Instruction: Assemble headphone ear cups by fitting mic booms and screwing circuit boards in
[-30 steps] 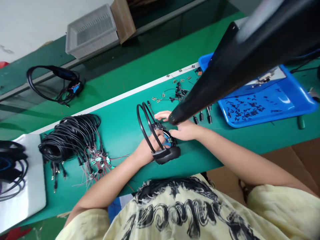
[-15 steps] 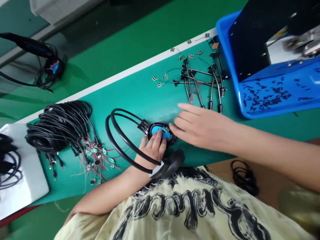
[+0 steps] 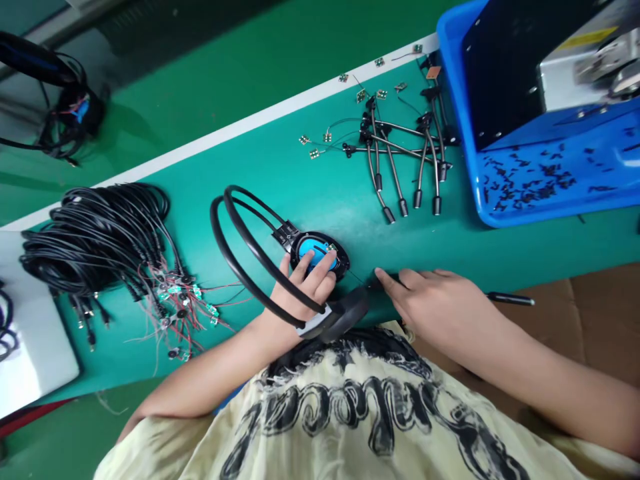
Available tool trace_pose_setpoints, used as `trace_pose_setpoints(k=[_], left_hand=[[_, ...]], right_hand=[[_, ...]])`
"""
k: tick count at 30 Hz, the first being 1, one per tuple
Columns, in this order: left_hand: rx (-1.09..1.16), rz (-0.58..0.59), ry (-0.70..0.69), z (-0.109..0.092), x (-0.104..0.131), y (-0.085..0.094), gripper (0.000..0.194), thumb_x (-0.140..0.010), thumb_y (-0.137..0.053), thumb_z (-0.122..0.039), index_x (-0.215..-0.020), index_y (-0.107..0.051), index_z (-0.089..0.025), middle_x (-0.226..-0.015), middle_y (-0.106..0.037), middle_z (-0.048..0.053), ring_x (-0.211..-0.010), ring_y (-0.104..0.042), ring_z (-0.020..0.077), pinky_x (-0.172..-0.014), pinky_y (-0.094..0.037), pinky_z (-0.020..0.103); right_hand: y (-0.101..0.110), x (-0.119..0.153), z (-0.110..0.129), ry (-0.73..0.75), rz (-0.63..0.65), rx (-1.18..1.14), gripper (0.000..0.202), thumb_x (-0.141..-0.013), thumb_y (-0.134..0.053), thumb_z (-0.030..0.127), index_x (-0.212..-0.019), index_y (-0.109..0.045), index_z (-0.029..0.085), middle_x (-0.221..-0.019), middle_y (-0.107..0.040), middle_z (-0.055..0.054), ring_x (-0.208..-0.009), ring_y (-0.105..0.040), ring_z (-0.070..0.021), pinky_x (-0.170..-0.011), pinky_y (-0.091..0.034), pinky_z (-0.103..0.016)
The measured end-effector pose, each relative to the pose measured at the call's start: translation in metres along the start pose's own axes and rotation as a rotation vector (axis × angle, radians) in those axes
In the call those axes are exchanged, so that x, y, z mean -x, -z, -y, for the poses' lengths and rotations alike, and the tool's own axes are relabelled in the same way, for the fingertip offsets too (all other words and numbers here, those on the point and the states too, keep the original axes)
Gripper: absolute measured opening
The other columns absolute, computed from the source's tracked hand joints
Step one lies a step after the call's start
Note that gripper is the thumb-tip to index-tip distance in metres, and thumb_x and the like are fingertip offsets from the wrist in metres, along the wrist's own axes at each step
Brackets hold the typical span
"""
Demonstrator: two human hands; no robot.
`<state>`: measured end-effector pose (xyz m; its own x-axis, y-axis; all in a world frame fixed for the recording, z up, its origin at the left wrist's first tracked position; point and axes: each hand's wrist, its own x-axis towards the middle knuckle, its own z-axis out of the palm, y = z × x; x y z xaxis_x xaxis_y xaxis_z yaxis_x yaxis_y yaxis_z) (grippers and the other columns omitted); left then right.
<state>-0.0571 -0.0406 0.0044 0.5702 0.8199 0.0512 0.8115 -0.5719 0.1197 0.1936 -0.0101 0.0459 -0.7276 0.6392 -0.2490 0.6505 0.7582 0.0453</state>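
A black headset lies on the green bench, its twin-loop headband around my left hand. That hand steadies the nearer ear cup, fingers pressed on its blue inner face beside a small circuit board. The other ear cup, padded, points toward my body. To the right, my right hand is closed round a microphone boom; its pale-tipped end sticks out past the palm. A thin dark wire runs from the ear cup to the boom's near end at my fingertips.
Several microphone booms with wired boards lie at the back. A blue tray holds a machine and small black bits. At left are bundled black cables, tangled red wires and a white tray.
My right hand has moved down and right from beside the ear cup, and the microphone boom now shows in it. My left hand stays on the ear cup. The view has shifted slightly.
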Motion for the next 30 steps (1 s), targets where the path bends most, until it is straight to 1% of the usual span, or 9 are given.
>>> trace_pose_setpoints(k=[4,7,12,14,17,19,23,28,30], left_hand=[[0.037,0.02,-0.043,0.002,0.004,0.0,0.027,-0.094,-0.046,-0.022,-0.114,-0.064,-0.025,-0.144,-0.05,0.004,-0.13,-0.048,0.0373,-0.11,-0.023,0.066],[0.075,0.069,-0.032,0.004,0.005,0.002,0.029,-0.095,-0.046,-0.022,-0.119,-0.062,-0.026,-0.143,-0.052,0.004,-0.136,-0.042,0.0344,-0.115,-0.017,0.065],[0.052,0.064,-0.03,0.005,0.007,-0.002,0.033,-0.095,-0.045,-0.026,-0.125,-0.058,-0.023,-0.145,-0.05,0.006,-0.135,-0.044,0.0349,-0.115,-0.016,0.065],[0.018,0.053,-0.033,0.005,0.008,-0.006,0.038,-0.095,-0.046,-0.025,-0.132,-0.054,-0.025,-0.145,-0.049,0.006,-0.133,-0.045,0.0352,-0.114,-0.018,0.066],[0.001,0.058,-0.033,0.004,0.008,-0.008,0.042,-0.094,-0.048,-0.026,-0.137,-0.05,-0.029,-0.143,-0.051,0.007,-0.133,-0.046,0.0338,-0.113,-0.02,0.065],[-0.003,0.064,-0.011,0.001,0.007,-0.006,0.04,-0.095,-0.048,-0.031,-0.134,-0.053,-0.028,-0.141,-0.053,0.009,-0.132,-0.048,0.0336,-0.113,-0.021,0.065],[-0.006,-0.008,0.097,-0.01,0.006,-0.001,0.039,-0.095,-0.047,-0.038,-0.127,-0.058,-0.018,-0.131,-0.058,0.02,-0.128,-0.052,0.0346,-0.11,-0.027,0.062],[0.032,-0.027,0.087,-0.011,0.01,0.001,0.027,-0.096,-0.04,-0.02,-0.113,-0.061,-0.014,-0.133,-0.058,0.019,-0.129,-0.052,0.0313,-0.113,-0.026,0.058],[0.048,0.004,0.076,-0.01,0.011,0.006,0.028,-0.096,-0.04,-0.02,-0.114,-0.061,-0.016,-0.135,-0.056,0.019,-0.13,-0.051,0.0321,-0.111,-0.03,0.057]], right_hand=[[0.0,0.003,0.003,-0.025,-0.006,-0.025,0.042,-0.081,-0.057,0.013,-0.122,-0.066,0.017,-0.072,-0.063,-0.006,-0.054,-0.057,-0.0162,-0.055,-0.031,-0.031],[0.005,-0.001,0.001,-0.041,-0.05,-0.044,0.039,-0.084,-0.054,0.014,-0.122,-0.065,0.014,-0.072,-0.063,-0.006,-0.055,-0.058,-0.0165,-0.055,-0.033,-0.031],[0.004,-0.013,-0.003,-0.042,-0.134,-0.152,0.053,-0.086,-0.045,0.009,-0.138,-0.044,0.006,-0.079,-0.063,-0.006,-0.062,-0.058,-0.018,-0.057,-0.038,-0.03],[-0.002,-0.018,-0.002,-0.033,-0.156,-0.249,0.055,-0.085,-0.043,0.006,-0.139,-0.04,0.012,-0.087,-0.065,-0.006,-0.067,-0.06,-0.0172,-0.057,-0.039,-0.028],[-0.013,-0.022,0.003,0.024,-0.175,-0.383,0.055,-0.083,-0.04,0.003,-0.134,-0.044,0.022,-0.091,-0.064,-0.003,-0.069,-0.059,-0.0141,-0.055,-0.039,-0.025],[-0.02,-0.022,0.007,0.053,-0.205,-0.446,0.056,-0.083,-0.039,0.002,-0.134,-0.046,0.024,-0.09,-0.063,-0.002,-0.07,-0.059,-0.0129,-0.056,-0.041,-0.024],[-0.029,-0.017,0.01,0.059,-0.201,-0.547,0.062,-0.082,-0.041,0.001,-0.138,-0.045,0.025,-0.093,-0.064,-0.001,-0.074,-0.061,-0.0126,-0.061,-0.048,-0.024],[-0.033,-0.015,0.01,0.074,-0.197,-0.559,0.06,-0.086,-0.04,0.003,-0.142,-0.042,0.025,-0.103,-0.064,-0.005,-0.085,-0.064,-0.0146,-0.069,-0.054,-0.027],[-0.032,-0.015,0.012,0.071,-0.212,-0.521,0.057,-0.087,-0.04,0.004,-0.142,-0.043,0.022,-0.102,-0.064,-0.006,-0.085,-0.064,-0.0161,-0.068,-0.054,-0.028]])
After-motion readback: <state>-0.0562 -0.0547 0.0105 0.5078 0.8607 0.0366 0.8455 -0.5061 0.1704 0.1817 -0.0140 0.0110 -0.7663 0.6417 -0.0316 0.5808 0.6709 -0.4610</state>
